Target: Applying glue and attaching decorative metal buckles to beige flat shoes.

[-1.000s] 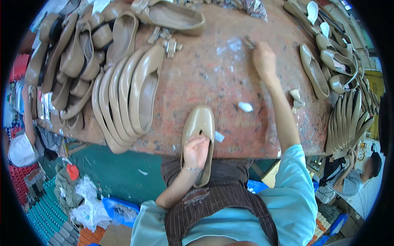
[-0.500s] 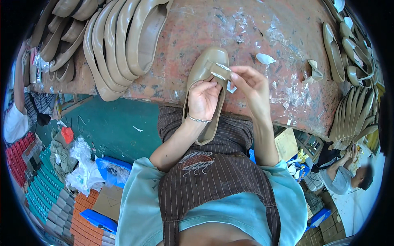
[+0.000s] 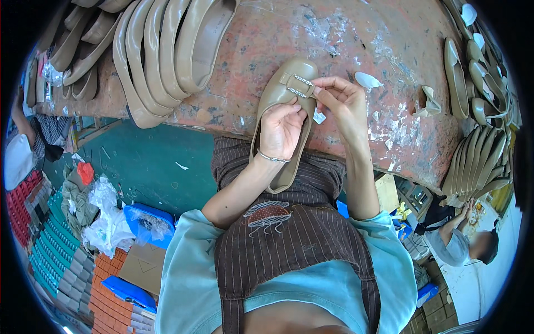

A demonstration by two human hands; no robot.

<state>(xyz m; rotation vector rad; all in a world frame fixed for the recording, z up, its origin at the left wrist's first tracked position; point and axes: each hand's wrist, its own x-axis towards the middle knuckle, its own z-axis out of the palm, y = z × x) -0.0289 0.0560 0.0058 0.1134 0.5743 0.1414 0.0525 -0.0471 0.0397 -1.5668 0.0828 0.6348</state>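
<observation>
Between the earlier frames and this moment, our right hand (image 3: 342, 104) had come back from far over the workbench (image 3: 267, 28), and the bow ornament (image 3: 300, 86) with two sparkling bars had gone from a tilt to lying flatter over the toe of the beige slip-on shoe (image 3: 271, 92). That shoe was in our left hand (image 3: 281, 131), its toe pointing away from us and its heel end reaching back past the bench edge toward our striped apron (image 3: 289, 245). We could not tell whether its sole touched the bench.

We had the left hand across the shoe's opening, fingers curled and tips gathered at the vamp, a bracelet (image 3: 273, 159) round the wrist. Our right hand came in from the shoe's right, thumb and forefinger pinched narrow on the ornament's right end, the other fingers bent.

Just right of the shoe lay a small pale scrap (image 3: 319, 116); farther right lay a white piece (image 3: 367, 79) and a beige offcut (image 3: 427, 103). Left of the shoe stood a nested row of matching shoes (image 3: 161, 55). Well to its right, beyond a fanned row of shoes (image 3: 478, 161), sat another person (image 3: 456, 245). Green floor (image 3: 150, 161) showed to its lower left.
</observation>
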